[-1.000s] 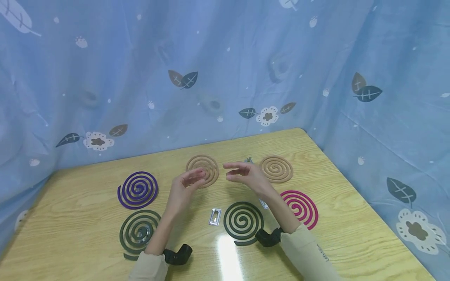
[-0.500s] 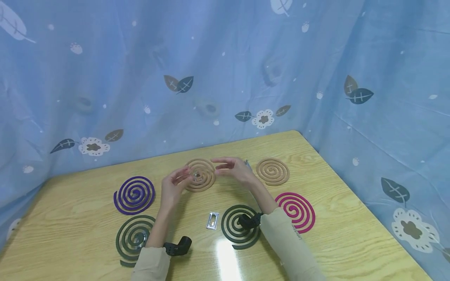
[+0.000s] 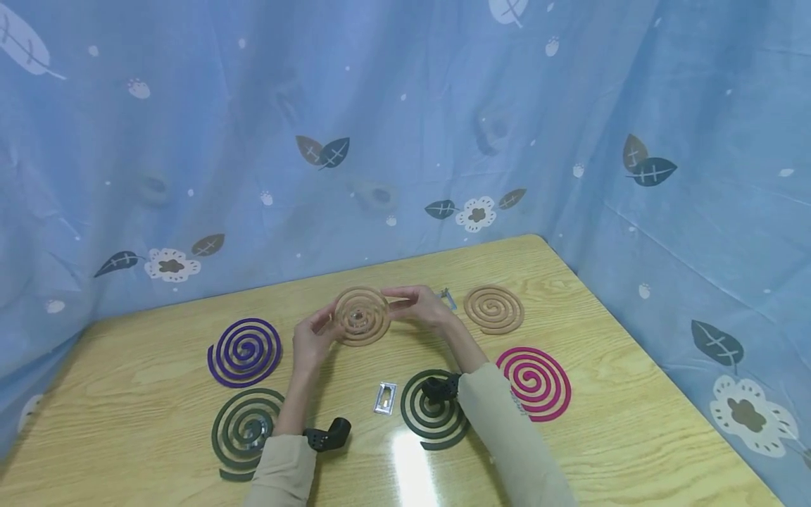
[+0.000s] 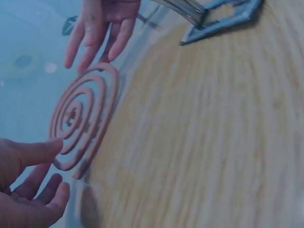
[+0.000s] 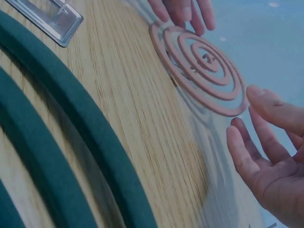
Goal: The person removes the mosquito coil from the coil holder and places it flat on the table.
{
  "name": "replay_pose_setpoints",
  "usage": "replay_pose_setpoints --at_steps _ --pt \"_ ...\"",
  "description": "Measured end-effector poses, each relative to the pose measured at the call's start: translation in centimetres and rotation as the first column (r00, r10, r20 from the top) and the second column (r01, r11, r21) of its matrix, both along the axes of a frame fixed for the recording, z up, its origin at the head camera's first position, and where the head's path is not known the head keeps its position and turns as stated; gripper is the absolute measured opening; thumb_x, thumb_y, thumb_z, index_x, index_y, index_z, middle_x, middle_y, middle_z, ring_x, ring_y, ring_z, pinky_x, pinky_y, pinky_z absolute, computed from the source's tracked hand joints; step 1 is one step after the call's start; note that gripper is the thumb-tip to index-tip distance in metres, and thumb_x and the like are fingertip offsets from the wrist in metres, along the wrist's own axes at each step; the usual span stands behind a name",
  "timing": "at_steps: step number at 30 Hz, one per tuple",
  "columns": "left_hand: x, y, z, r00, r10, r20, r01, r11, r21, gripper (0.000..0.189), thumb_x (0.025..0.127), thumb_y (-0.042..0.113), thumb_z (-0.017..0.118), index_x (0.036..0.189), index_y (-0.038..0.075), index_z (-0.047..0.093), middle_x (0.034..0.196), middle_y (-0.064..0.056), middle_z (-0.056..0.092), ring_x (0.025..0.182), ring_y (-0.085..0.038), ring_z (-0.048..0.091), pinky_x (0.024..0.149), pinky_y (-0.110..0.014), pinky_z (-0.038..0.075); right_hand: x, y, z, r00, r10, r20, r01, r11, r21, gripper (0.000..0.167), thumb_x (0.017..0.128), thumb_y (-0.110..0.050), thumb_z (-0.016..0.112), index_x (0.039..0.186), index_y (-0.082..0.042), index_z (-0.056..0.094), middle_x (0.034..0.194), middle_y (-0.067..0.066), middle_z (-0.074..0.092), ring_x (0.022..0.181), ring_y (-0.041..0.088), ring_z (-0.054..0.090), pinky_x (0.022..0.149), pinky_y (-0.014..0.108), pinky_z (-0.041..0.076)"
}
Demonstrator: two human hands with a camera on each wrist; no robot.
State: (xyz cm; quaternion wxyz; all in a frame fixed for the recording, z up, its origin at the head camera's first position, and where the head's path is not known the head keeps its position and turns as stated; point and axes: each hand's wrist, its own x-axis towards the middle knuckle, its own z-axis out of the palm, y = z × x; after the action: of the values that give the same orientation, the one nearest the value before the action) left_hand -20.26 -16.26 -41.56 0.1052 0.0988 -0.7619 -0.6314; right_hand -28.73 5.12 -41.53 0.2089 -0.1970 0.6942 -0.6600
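A tan mosquito coil lies between my two hands near the back of the table, a small metal stand visible at its centre. In the wrist views it stands above the tabletop. My left hand is at its left edge, with the thumb overlapping the rim in the left wrist view and the other fingers lower down. On the opposite side is my right hand, with the thumb right at the rim in the right wrist view and loosely bent fingers spread below.
Another tan coil lies at back right, a pink coil in front of it. At left are a purple coil and a dark green coil; another dark green coil lies below my right wrist. Metal stands lie loose.
My right hand has moved left towards the tan coil, and my left hand has shifted slightly left and down. Both hands are now at its edges. The stand at its centre has come into sight.
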Motion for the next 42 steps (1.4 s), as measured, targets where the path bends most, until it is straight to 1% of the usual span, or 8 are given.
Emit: replay_pose_setpoints --at_steps 3,6,11,18,23,31,37,42 --pt "0.0 0.3 -0.1 0.999 0.043 -0.012 -0.044 0.999 -0.03 0.047 0.081 -0.014 0.066 0.126 -0.005 0.058 0.136 -0.025 0.049 0.126 -0.04 0.047 0.104 -0.045 0.044 -0.1 -0.2 -0.1 1.0 -0.018 0.009 0.018 1.0 0.001 0.05 0.083 0.015 0.063 0.13 0.007 0.053 0.135 0.022 0.052 0.117 0.037 0.056 0.092 0.032 0.054" --pt "0.0 0.4 -0.1 0.997 0.069 -0.033 -0.071 0.996 -0.052 0.044 0.081 -0.012 0.067 0.124 -0.004 0.06 0.134 -0.024 0.052 0.12 -0.04 0.052 0.101 -0.046 0.047 -0.1 -0.3 -0.1 0.998 -0.051 0.036 0.052 0.999 -0.007 0.049 0.083 0.016 0.062 0.13 0.008 0.052 0.133 0.024 0.053 0.116 0.037 0.056 0.09 0.033 0.054" --pt "0.1 0.4 -0.2 0.997 0.071 -0.004 -0.071 0.994 -0.086 0.04 0.086 -0.006 0.066 0.126 -0.004 0.058 0.136 -0.024 0.051 0.115 -0.04 0.056 0.096 -0.045 0.05 0.1 -0.7 -0.1 0.993 -0.089 0.072 0.089 0.996 0.011 0.05 0.083 0.017 0.061 0.13 0.007 0.053 0.132 0.024 0.054 0.116 0.037 0.057 0.088 0.033 0.056" --pt "0.1 0.2 -0.3 0.995 0.093 0.039 -0.089 0.991 -0.098 0.041 0.088 -0.002 0.065 0.128 -0.003 0.056 0.14 -0.023 0.047 0.116 -0.039 0.057 0.097 -0.043 0.049 0.3 -1.0 -0.3 0.989 -0.124 0.084 0.124 0.992 0.003 0.049 0.083 0.021 0.057 0.13 0.008 0.052 0.132 0.025 0.053 0.109 0.037 0.061 0.085 0.035 0.057" --pt "0.0 0.3 -0.4 0.995 0.099 0.029 -0.096 0.991 -0.093 0.04 0.089 -0.005 0.063 0.128 -0.005 0.056 0.137 -0.024 0.049 0.114 -0.038 0.057 0.096 -0.04 0.049 0.3 -1.0 -0.4 0.988 -0.138 0.072 0.138 0.99 0.002 0.047 0.084 0.022 0.055 0.129 0.008 0.053 0.13 0.026 0.055 0.103 0.036 0.064 0.084 0.038 0.058" --pt "0.0 0.4 -0.5 0.994 0.104 0.022 -0.101 0.99 -0.095 0.036 0.089 -0.004 0.062 0.125 -0.006 0.058 0.134 -0.023 0.052 0.113 -0.037 0.058 0.094 -0.036 0.05 0.7 -1.1 -0.4 0.986 -0.159 0.041 0.159 0.987 0.009 0.043 0.082 0.019 0.06 0.124 0.009 0.057 0.125 0.026 0.058 0.103 0.037 0.064 0.082 0.034 0.058" --pt "0.0 0.4 -0.5 0.993 0.117 0.006 -0.115 0.984 -0.138 0.032 0.089 -0.001 0.064 0.12 -0.006 0.062 0.129 -0.024 0.056 0.11 -0.037 0.06 0.094 -0.042 0.051 1.0 -1.3 -0.2 0.985 -0.167 0.041 0.166 0.986 0.01 0.04 0.083 0.019 0.06 0.122 0.01 0.058 0.123 0.027 0.059 0.105 0.037 0.063 0.083 0.033 0.058" --pt "-0.1 0.5 -0.5 0.992 0.128 -0.013 -0.128 0.978 -0.165 0.029 0.088 0.0 0.066 0.117 -0.006 0.064 0.124 -0.024 0.059 0.106 -0.037 0.062 0.094 -0.045 0.051 0.9 -1.4 -0.3 0.986 -0.161 0.052 0.161 0.987 0.003 0.043 0.08 0.021 0.061 0.121 0.011 0.058 0.123 0.028 0.058 0.106 0.039 0.062 0.084 0.032 0.057"
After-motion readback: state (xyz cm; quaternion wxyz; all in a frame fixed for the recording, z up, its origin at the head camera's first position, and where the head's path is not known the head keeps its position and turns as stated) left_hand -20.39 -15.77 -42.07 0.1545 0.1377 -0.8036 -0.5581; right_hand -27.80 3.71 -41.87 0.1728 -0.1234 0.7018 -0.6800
